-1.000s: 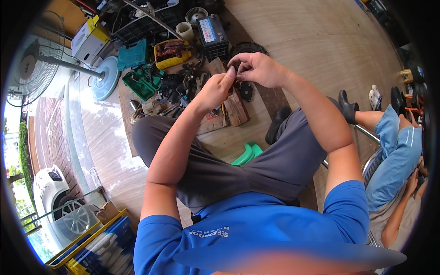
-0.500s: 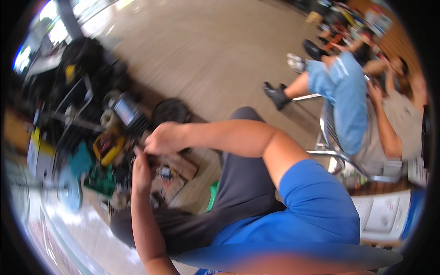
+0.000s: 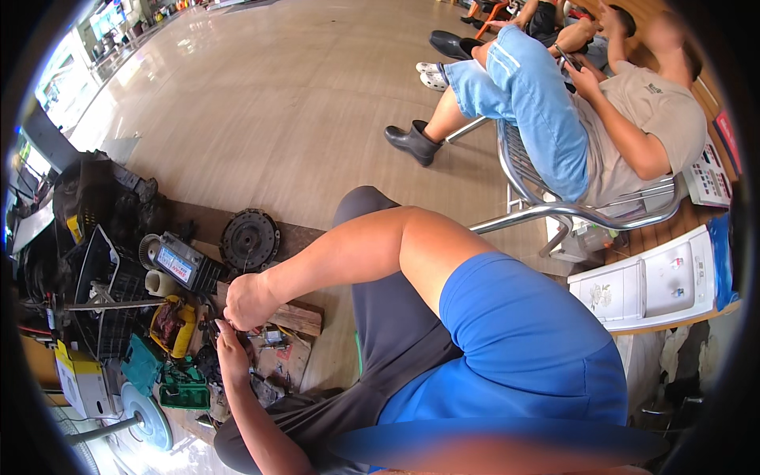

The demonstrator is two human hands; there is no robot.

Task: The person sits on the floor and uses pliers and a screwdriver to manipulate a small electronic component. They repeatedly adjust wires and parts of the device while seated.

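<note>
My right hand (image 3: 252,302) is curled into a fist, its back toward me and its fingertips turned away. Just below it my left hand (image 3: 231,347) is closed, with the thumb pointing up toward the right hand. Something small and dark seems to lie between the two hands, but the fingers cover it and I cannot make out its kind. Beneath and beside the hands are a wooden block (image 3: 299,318), a worn board (image 3: 286,360) with small metal parts on it, and an opened green tool case (image 3: 184,394).
A round dark clutch-like disc (image 3: 250,240), a battery (image 3: 180,261), a yellow container (image 3: 185,326) and a black crate (image 3: 103,297) crowd the left. A blue round stand base (image 3: 149,416) is nearer me. On the right, a person (image 3: 633,119) sits on a metal bench (image 3: 546,212), holding a phone.
My view has turned, so the seated person and bench have shifted left and up, and the clutter lower. My hands stay close together over the parts.
</note>
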